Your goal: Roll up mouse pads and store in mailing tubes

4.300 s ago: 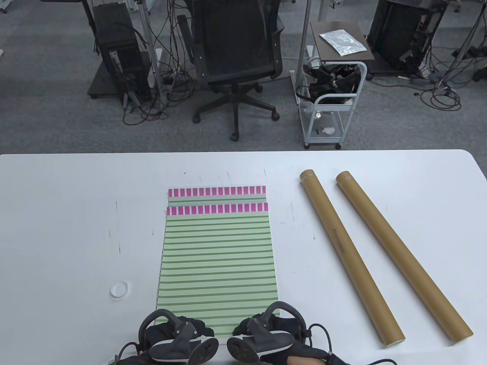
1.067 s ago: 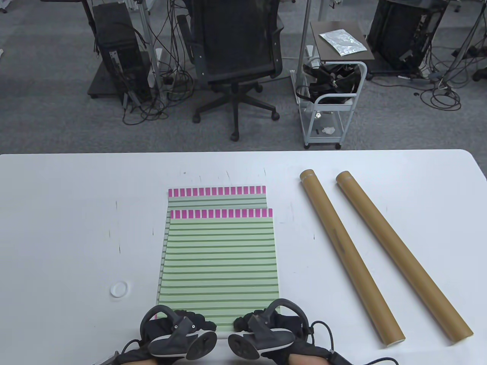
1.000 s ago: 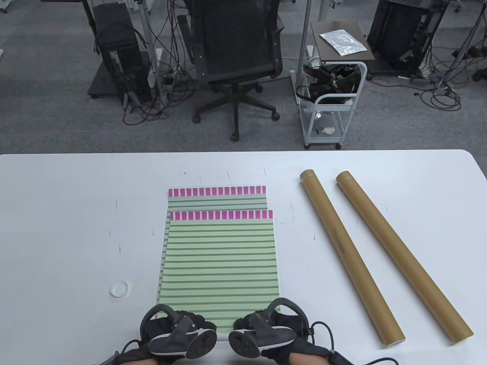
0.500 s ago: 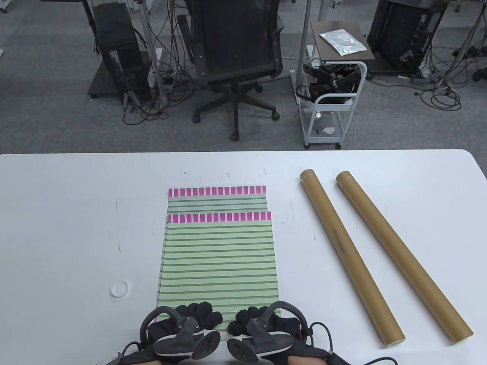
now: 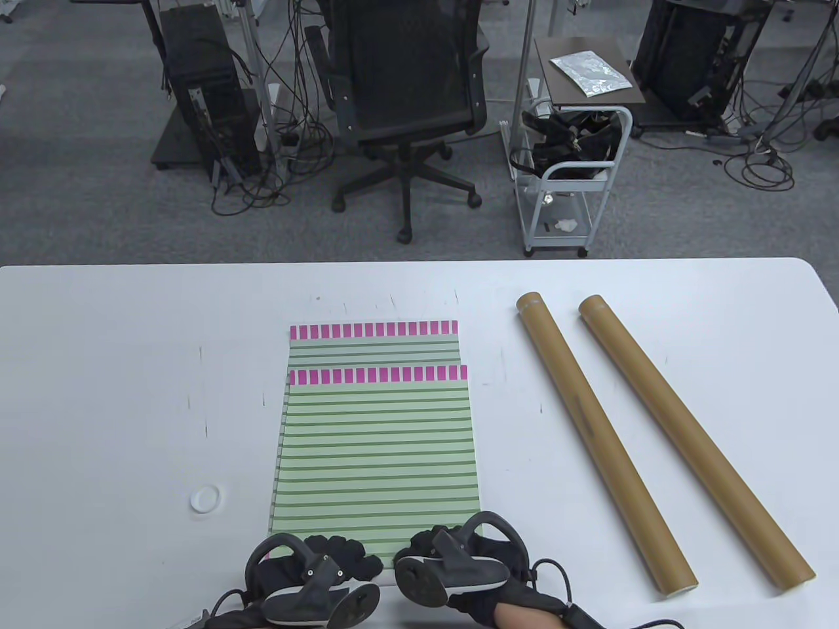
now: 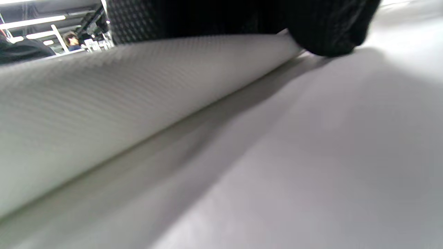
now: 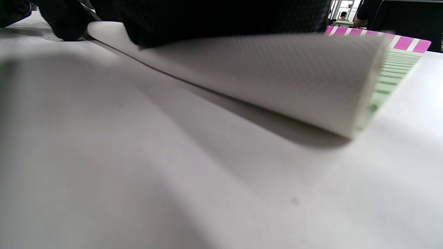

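A small white cap (image 5: pixel 206 498) lies alone on the table (image 5: pixel 98 367) at the left, probably a tube end plug set aside so a tube stays open for loading. Next, the left hand (image 5: pixel 308 563) curls its fingers over the near edge of the top mouse pad (image 5: pixel 377 452), and the left wrist view shows that edge lifted and bent over into a first turn, its pale textured underside out. This green-striped pad lies on a second mouse pad (image 5: pixel 373 344), slid toward the person so only the lower pad's far pink band and a few stripes show, which lets the top 1 roll free. The right hand (image 5: pixel 459 557) grips the same near edge beside the left, fingers wrapped over the curl, so the roll starts even across the width. Well to the right, 2 mailing tubes (image 5: pixel 606 442) lie side by side, angled, open ends toward the person, likely ready to receive the rolls.
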### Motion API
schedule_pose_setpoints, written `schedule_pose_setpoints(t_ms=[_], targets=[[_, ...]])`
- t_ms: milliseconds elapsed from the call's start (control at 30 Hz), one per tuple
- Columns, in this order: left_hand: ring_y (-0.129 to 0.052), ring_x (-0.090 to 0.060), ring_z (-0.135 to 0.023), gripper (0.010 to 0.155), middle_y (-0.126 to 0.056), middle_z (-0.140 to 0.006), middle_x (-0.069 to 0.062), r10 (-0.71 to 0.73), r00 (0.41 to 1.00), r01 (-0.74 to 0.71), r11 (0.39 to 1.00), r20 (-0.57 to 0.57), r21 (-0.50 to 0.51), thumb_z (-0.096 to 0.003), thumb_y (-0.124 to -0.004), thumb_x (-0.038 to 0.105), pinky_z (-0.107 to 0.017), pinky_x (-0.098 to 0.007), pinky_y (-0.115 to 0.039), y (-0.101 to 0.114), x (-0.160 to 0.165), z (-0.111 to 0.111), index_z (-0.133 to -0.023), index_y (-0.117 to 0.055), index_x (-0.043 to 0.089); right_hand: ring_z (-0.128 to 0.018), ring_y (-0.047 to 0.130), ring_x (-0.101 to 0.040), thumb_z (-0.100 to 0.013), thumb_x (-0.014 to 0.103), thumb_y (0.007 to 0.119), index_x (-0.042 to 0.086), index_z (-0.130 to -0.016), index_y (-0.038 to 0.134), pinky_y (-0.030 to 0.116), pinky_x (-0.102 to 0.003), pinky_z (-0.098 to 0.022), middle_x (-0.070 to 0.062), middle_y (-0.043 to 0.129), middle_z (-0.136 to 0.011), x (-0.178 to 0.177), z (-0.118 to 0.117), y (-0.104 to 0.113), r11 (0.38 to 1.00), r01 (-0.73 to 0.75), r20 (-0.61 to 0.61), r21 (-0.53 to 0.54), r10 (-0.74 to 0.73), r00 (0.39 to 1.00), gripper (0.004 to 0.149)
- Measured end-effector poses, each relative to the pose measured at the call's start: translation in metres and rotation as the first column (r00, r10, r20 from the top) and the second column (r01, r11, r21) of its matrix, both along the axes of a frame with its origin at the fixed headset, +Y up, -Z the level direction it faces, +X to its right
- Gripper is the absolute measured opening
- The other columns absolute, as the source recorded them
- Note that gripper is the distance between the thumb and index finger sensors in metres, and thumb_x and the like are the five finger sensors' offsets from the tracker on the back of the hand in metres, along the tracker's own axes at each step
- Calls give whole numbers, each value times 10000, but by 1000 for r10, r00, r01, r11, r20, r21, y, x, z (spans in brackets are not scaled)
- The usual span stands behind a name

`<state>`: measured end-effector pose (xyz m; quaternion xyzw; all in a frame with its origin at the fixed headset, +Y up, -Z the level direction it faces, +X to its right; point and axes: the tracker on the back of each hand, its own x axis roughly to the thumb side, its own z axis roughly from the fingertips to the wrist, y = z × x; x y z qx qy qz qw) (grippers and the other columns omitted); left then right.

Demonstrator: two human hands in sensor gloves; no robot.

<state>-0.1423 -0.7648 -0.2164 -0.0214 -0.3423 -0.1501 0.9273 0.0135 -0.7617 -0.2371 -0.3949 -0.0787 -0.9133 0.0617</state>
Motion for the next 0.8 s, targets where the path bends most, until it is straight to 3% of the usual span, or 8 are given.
schedule_pose_setpoints(t_ms=[100,233,367,433,567,667,800], targets=[[-982,-137,-603,498,-887,-766,76,19,1000,-19,1000,-8,-12,-372,-789,504,-453,-241,-884,-1,-2,-3,-845,-773,349,-626,867,-217,-487,292,709,245,-942,662,779,-409,-552,-9,777,-860,2,-1,1,1000,5,-10,-26,-5,1000,460],[-1010,-148,-581,470,-925,-736,78,42,999,-42,999,-25,-24,-385,-769,495,-417,-223,-906,1,-5,-7,-833,-810,357,-666,853,-282,-440,480,733,162,-987,662,758,-462,-571,-80,768,-898,5,-1,3,996,27,-15,-87,-28,999,636],[-1013,-144,-576,457,-930,-730,80,61,998,-63,997,-33,-43,-399,-751,474,-403,-210,-912,1,-8,-9,-835,-806,348,-641,874,-233,-445,370,785,205,-962,664,779,-422,-555,-29,784,-868,2,0,2,1000,-6,-24,-7,6,1000,556],[-1003,-131,-574,491,-908,-743,95,52,998,-54,998,-37,-34,-403,-738,481,-398,-190,-907,-1,-9,-9,-869,-662,346,-639,886,-233,-466,335,749,206,-957,681,788,-415,-550,-26,801,-860,1,0,3,1000,-10,-25,10,11,1000,512],[-996,-146,-588,439,-897,-770,84,49,998,-50,997,-29,-54,-413,-735,474,-412,-199,-901,0,-9,-9,-841,-720,379,-627,905,-232,-475,304,727,199,-948,703,801,-404,-533,-27,826,-845,-1,2,3,999,-10,-21,51,12,1000,485],[-950,-180,-643,577,-818,-849,54,26,1000,-26,995,-10,-101,-355,-782,545,-465,-250,-865,-4,-10,-8,-886,-677,348,-626,906,-229,-478,299,720,200,-948,702,802,-394,-532,-25,828,-842,-1,2,3,999,-11,-14,49,12,1000,481],[-953,-152,-615,534,-843,-805,72,-10,1000,10,1000,-13,-20,-367,-798,494,-420,-228,-852,-4,-5,-5,-870,-687,353,-625,906,-228,-479,297,716,199,-948,702,803,-395,-529,-24,826,-842,0,2,3,999,-6,-3,46,6,1000,479]])
